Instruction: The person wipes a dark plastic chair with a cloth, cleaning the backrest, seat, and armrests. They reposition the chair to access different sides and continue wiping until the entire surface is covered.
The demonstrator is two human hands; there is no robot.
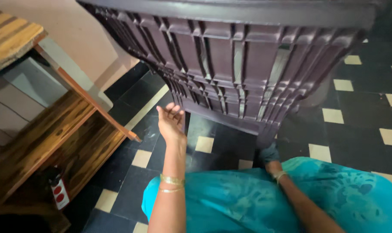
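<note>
A dark purple plastic chair [248, 60] fills the upper middle of the head view, seen from its slatted back. My left hand [171, 121] is raised palm up with fingers apart, just below the chair's lower left edge, holding nothing. My right hand [269, 156] is low, next to the chair leg, wrapped around a dark grey cloth [267, 152]; the cloth covers most of the hand. Gold bangles circle both wrists. My teal garment [256, 198] spreads over the lower frame.
A wooden shelf unit [62, 133] stands at the left against a pale wall, with a small red and white object [59, 192] on its lower board. The floor [360, 108] is black tile with cream squares.
</note>
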